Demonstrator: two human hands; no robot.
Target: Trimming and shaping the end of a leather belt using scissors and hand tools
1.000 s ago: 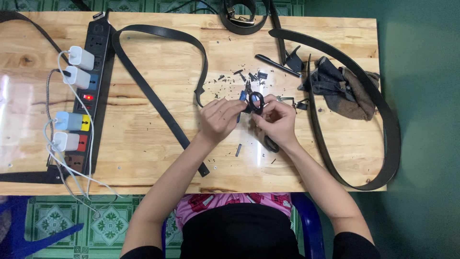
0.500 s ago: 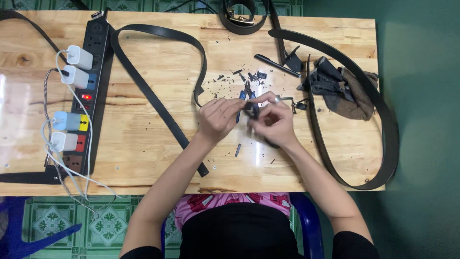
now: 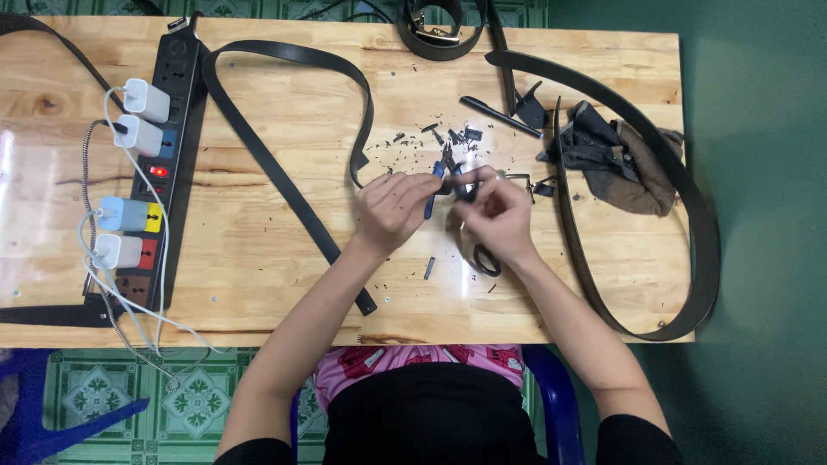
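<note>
My left hand [image 3: 392, 209] grips small blue-handled pliers [image 3: 433, 185] over the middle of the wooden table [image 3: 258, 284]. My right hand [image 3: 500, 217] meets it from the right, its fingers pinched on a small dark part at the pliers' jaws; the part is mostly hidden. A black loop handle, like scissors [image 3: 488, 260], shows under my right wrist. The end of a long black belt [image 3: 284, 172] curls just left of my left hand. Small black scraps [image 3: 431, 138] lie scattered beyond the hands.
A black power strip [image 3: 177, 103] with several white chargers runs along the left. A second black belt [image 3: 689, 215] loops round the right side past a crumpled dark cloth [image 3: 629, 164]. A coiled belt [image 3: 439, 34] lies at the far edge, with a black pen-like tool [image 3: 500, 116] nearer me.
Both hands have stayed at the table's middle, working together. The pliers have tilted and shifted slightly left in my left hand, and my right fingers have closed in on them.
</note>
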